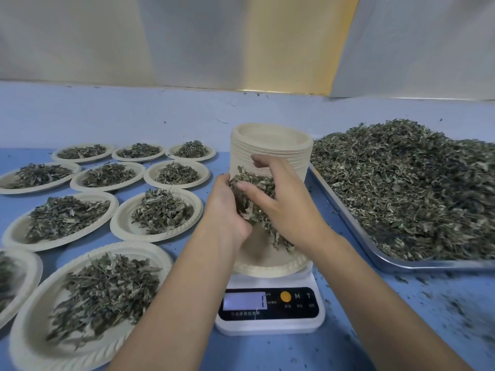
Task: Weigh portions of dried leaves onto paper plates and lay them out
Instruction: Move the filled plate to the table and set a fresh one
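The left hand (pixel 227 210) and the right hand (pixel 284 207) together clasp a bunch of dried leaves (pixel 254 194) just above the paper plate (pixel 267 266) on the scale (pixel 270 319), near the front edge of the desk (pixel 375 330). The leaves seem light, loose and brittle, so it is better to scoop them from below with a soft grip.

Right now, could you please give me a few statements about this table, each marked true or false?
1. The left hand and right hand hold a clump of leaves over the plate on the scale. True.
2. The tray of loose leaves lies left of the scale. False: the tray lies to its right.
3. A stack of empty plates stands behind the scale. True.
4. The filled plates are piled on one another. False: the filled plates lie side by side.
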Tool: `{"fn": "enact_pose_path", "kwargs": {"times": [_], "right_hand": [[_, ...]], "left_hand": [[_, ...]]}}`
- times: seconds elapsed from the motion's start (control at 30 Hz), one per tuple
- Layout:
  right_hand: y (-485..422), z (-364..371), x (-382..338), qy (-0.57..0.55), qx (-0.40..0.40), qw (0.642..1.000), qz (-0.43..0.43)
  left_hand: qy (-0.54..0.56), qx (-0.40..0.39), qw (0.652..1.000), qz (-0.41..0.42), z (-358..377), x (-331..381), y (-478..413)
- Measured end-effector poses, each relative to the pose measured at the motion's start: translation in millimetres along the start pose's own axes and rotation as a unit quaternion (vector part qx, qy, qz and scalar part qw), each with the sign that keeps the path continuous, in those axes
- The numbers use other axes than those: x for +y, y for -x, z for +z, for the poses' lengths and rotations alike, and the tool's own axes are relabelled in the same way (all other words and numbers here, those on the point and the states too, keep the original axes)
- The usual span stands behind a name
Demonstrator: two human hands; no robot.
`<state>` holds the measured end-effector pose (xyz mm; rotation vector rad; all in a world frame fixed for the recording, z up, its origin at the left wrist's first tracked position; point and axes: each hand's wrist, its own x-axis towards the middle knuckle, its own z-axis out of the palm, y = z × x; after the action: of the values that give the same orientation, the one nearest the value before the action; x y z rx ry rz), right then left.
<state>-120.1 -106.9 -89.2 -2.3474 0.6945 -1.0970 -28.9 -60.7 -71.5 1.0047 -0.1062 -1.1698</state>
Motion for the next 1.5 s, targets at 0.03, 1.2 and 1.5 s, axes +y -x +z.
{"fn": "enact_pose_path", "kwargs": {"times": [0.03,1.2,1.5], "right_hand": [[-0.8,-1.1,-0.5,0.002,0.007,1.0,0.002],[-3.5,-4.0,6.9,-0.052,-0.011,0.993,0.109],[-6.1,-6.4,5.0,-0.14,-0.015,0.98,0.143]], "left_hand": [[0.002,0.006,1.0,-0.001,-0.2,0.0,0.7],[0.2,-0.035,0.979,0.009,-13.3,24.2,13.6],[0.197,-0.044,0.979,0.011,-12.5,24.4,16.7]]}}
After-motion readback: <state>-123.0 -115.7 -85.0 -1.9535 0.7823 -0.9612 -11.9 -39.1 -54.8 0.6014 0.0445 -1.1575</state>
